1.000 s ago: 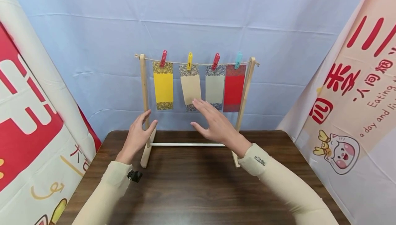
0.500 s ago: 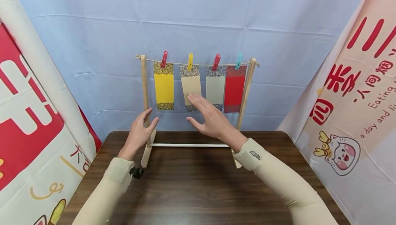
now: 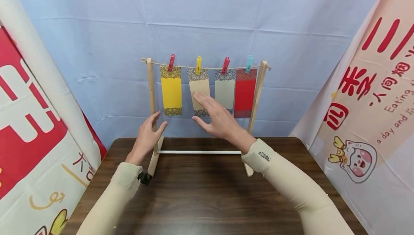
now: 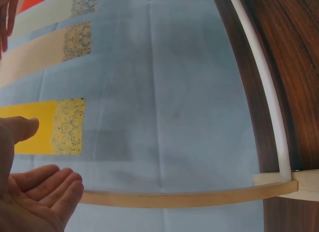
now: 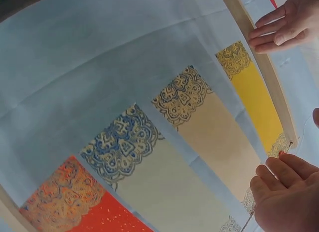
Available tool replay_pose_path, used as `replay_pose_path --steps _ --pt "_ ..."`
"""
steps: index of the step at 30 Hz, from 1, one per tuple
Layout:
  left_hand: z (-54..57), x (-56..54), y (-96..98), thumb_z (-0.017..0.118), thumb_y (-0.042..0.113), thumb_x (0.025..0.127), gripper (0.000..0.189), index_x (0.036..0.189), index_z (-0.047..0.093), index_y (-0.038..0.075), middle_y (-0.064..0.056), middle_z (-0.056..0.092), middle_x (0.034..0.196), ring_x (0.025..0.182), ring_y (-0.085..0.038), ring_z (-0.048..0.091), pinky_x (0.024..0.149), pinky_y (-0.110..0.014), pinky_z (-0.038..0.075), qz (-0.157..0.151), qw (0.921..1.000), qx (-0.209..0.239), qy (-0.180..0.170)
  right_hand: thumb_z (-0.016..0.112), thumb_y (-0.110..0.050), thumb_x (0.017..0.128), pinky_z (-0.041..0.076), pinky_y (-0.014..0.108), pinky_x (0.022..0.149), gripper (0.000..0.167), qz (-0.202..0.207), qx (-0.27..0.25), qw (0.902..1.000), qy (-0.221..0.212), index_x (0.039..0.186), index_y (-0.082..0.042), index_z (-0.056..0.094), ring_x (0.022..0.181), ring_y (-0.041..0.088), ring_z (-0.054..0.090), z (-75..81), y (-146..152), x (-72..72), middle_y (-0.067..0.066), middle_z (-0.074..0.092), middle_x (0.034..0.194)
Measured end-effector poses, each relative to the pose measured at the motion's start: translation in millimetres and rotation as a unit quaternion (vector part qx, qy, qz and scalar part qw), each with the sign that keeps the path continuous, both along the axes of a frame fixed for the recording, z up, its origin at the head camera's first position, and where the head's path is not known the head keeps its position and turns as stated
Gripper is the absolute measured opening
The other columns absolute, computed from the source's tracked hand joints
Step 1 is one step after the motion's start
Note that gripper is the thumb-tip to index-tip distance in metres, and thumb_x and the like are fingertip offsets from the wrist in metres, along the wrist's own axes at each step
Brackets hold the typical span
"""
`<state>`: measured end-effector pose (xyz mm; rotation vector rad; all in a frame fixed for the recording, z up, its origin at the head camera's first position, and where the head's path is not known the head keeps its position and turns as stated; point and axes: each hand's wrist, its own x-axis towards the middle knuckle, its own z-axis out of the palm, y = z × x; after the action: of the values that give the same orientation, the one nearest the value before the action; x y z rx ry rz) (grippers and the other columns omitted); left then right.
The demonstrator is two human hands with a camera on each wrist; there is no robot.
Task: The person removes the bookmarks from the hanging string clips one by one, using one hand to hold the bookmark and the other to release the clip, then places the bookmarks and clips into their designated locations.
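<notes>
Four-sided paper strips hang from a string on a wooden stand: yellow, beige, grey and red. Each has patterned ends and a plastic clothespin on top; the beige one hangs tilted under a yellow clothespin. My right hand is raised before the beige strip, fingers extended and thumb apart, overlapping its lower part in the head view. Beside the stand's left post, my left hand is raised with fingers relaxed, holding nothing. In the left wrist view its thumb overlaps the yellow strip.
The stand's feet rest on a dark wooden table, joined low down by a white rod. Its right post stands near the red strip. A pale blue cloth hangs behind, with printed banners at the sides.
My right hand has moved left and slightly up across the beige strip. My left hand has shifted slightly up and right. The strips stay hanging as before.
</notes>
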<state>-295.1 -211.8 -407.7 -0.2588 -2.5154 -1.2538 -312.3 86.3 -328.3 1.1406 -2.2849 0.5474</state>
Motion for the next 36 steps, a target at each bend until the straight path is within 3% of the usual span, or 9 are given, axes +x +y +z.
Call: replay_pose_path --steps 21,36 --pt "2.5 -7.6 4.7 0.065 0.033 0.110 0.070 0.167 0.035 0.005 -0.020 0.040 0.169 0.153 -0.041 0.042 0.123 -0.052 0.040 -0.003 0.9999 0.004 -0.009 0.077 -0.034 0.101 0.041 0.047 0.124 0.079 0.015 0.003 0.9996 0.023 0.166 -0.008 0.041 0.158 0.023 0.036 36.3 -6 -6.3 0.011 0.042 0.170" --pt "1.7 -16.6 7.6 0.065 0.032 0.110 0.071 0.168 0.033 0.005 -0.022 0.039 0.168 0.152 -0.041 0.043 0.122 -0.052 0.041 -0.009 0.9999 0.005 -0.008 0.075 -0.035 0.101 0.033 0.049 0.128 0.078 0.007 0.001 0.9999 0.009 0.167 -0.012 0.040 0.160 0.023 0.034 51.2 -22 -12.9 0.008 0.039 0.172"
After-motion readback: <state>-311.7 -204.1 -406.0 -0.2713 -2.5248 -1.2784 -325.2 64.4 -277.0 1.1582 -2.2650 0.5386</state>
